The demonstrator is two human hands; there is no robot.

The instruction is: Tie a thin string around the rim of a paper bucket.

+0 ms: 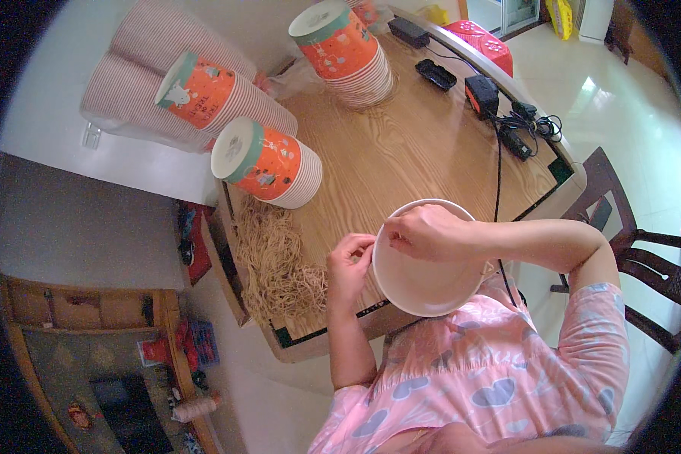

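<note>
Plain white inside the open cup (pixel 431 284) over the bench's near edge. Light-brown wood grain on the bench (pixel 356 151), dark green at near-left and near-right corners. Straw-tan on the string tangle (pixel 268 265), near-left corner. Orange with teal-green band and small cartoon prints on the stacked cups (pixel 268 163) toward the left edge; off-white bases, pale rim stripes. Black on the power adapter (pixel 514 142), right edge. Pink with grey-blue hearts on the clothing (pixel 499 363).

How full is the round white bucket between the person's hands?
Seemingly empty: the round white bucket shows a bare white inside through its open mouth. The right hand hides part of it, so I cannot tell there.
</note>
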